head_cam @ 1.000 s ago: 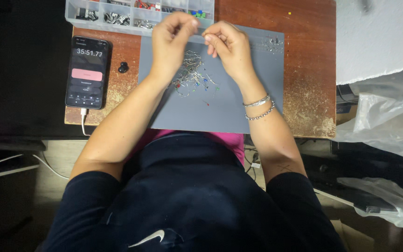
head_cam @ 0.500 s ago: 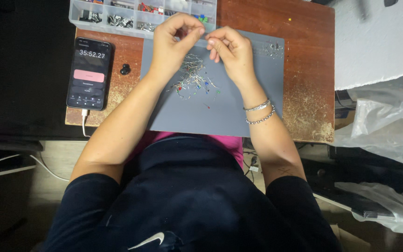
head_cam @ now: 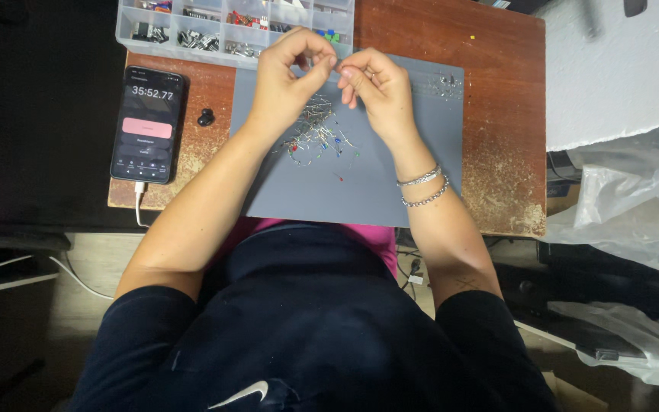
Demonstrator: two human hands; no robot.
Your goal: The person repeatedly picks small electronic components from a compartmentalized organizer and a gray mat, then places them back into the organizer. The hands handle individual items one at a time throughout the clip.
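Grey mat (head_cam: 390, 191): both hands' grip, left hand (head_cam: 287, 76), right hand (head_cam: 375, 88), pinched on tiny part, unclear; clear compartment box (head_cam: 192, 30) behind.

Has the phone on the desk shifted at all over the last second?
No. The phone lies in the same spot, left of the grey mat, with the small black earbud between them, as before. Only the camera view shifts slightly.

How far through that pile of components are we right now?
Done: some compartments of the clear organizer box already hold parts. In hand: the left hand and right hand pinch something tiny between the fingertips, too small to identify. Left: a sizeable heap of loose wire-legged components on the grey mat.
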